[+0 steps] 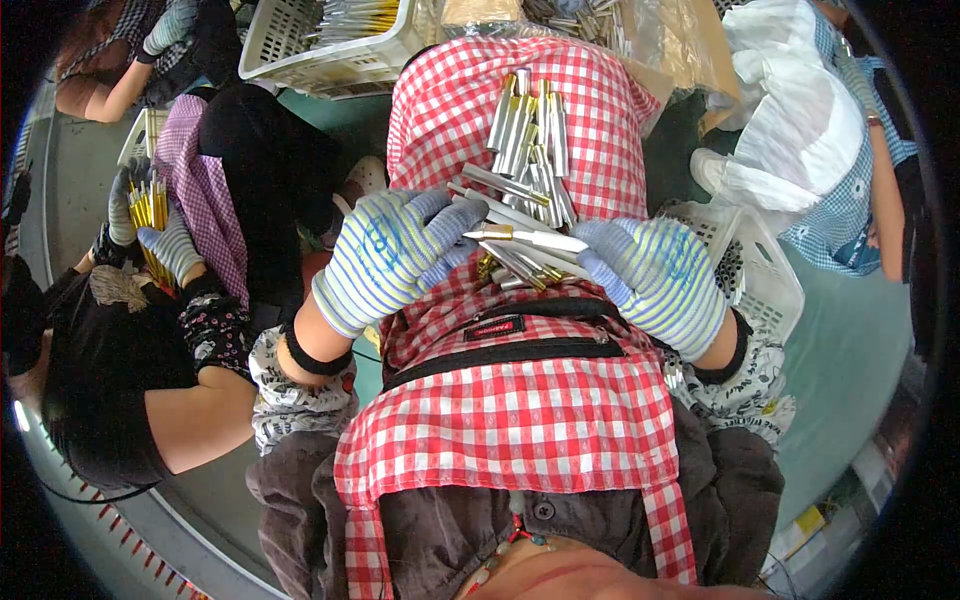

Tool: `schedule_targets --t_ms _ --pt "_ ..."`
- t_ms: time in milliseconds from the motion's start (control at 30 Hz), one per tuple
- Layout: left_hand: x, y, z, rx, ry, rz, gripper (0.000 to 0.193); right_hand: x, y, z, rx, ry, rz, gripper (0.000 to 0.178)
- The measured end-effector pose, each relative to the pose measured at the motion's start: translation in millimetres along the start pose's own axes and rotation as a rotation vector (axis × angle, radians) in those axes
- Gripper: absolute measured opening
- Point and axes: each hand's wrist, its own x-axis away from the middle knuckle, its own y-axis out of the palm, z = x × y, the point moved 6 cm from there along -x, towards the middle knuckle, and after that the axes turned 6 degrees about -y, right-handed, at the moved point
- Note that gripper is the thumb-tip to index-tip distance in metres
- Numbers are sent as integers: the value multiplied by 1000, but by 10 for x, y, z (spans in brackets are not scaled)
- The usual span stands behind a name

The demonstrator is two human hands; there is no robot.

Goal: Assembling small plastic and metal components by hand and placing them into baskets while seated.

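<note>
Between my two gloved hands lies a slim white rod [545, 240] with a gold-coloured band and a pale pointed tip at its left end. My left hand [395, 255], in a striped knit glove, is closed around that left end, fingers curled. The thumb and fingers of my right hand [655, 270], gloved alike, pinch the rod's other end. Several silver metal tubes [520, 130] with gold-coloured ends form a loose pile on my red checked apron [440, 130]. More white rods and tubes lie just under my hands, partly hidden by them.
A white plastic crate [290, 45] of yellow-tipped sticks stands ahead to the left. Beyond my knees is an open carton [690, 50] with loose metal tubes. A white basket [770, 265] stands by my right forearm. At left, a co-worker's gloved hands hold a bundle of yellow sticks [150, 205].
</note>
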Motion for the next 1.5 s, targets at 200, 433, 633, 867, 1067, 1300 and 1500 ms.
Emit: schedule_targets --t_ms 200,433,633,867,1067,1300,1500 --pt "-1 56 101 -73 150 29 35 -9 202 39 -217 109 -132 25" --pt "1 164 344 -114 248 44 38 193 442 147 -990 330 -381 37" --pt "-86 330 488 -69 239 -94 39 355 300 171 -301 178 -297 28" --pt "-433 268 668 130 169 -112 48 1225 113 804 -248 242 -49 24" --pt "-121 355 232 24 84 -93 45 4001 957 1971 -112 1087 -148 17" --pt "-12 535 143 -47 61 -154 43 5707 2490 1586 -97 1156 -773 28" --pt "-55 537 120 -54 93 -165 44 5405 2545 1371 -22 1258 -794 35"
